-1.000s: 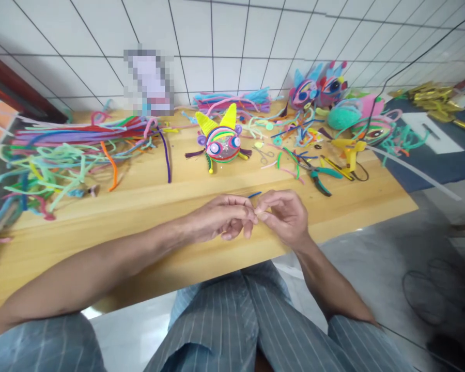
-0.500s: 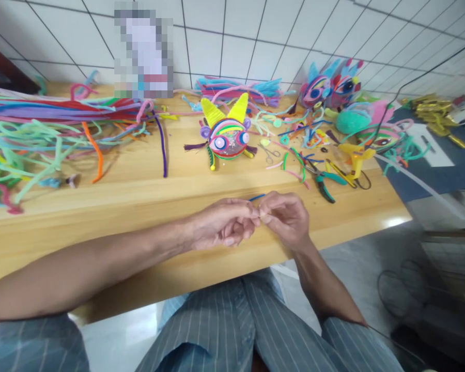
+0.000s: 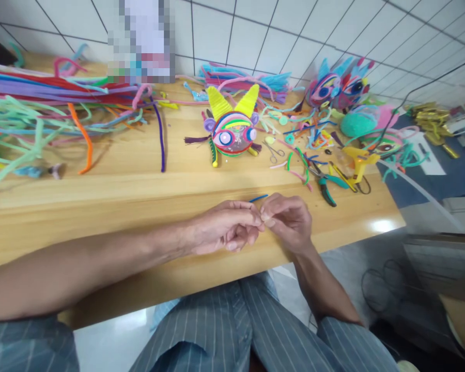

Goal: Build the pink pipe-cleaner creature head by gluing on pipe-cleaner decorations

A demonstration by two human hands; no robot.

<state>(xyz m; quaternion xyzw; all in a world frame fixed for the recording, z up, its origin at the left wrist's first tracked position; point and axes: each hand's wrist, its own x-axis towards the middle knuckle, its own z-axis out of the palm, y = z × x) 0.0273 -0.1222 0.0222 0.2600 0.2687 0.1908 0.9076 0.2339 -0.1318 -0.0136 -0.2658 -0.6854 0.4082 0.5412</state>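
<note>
Above the front part of the wooden table (image 3: 132, 206), my left hand (image 3: 232, 227) and my right hand (image 3: 289, 222) meet fingertip to fingertip. Both are closed in a pinch, and whatever sits between the fingers is too small to make out. Just behind the fingers a short blue pipe cleaner piece (image 3: 259, 198) shows. Farther back stands a round pipe-cleaner creature (image 3: 232, 135) with yellow horns, ringed eyes and a colourful striped brow.
Pipe cleaners (image 3: 62, 95) pile up at the left. Small scissors (image 3: 275, 152), teal-handled pliers (image 3: 327, 191) and a yellow glue gun (image 3: 358, 163) with a cord lie at the right. More decorated figures (image 3: 325, 90) stand at the back right, by the tiled wall (image 3: 251, 36).
The view has shifted slightly, moving the table items in the picture. My hands keep almost the same pinch, fingertips still together.
</note>
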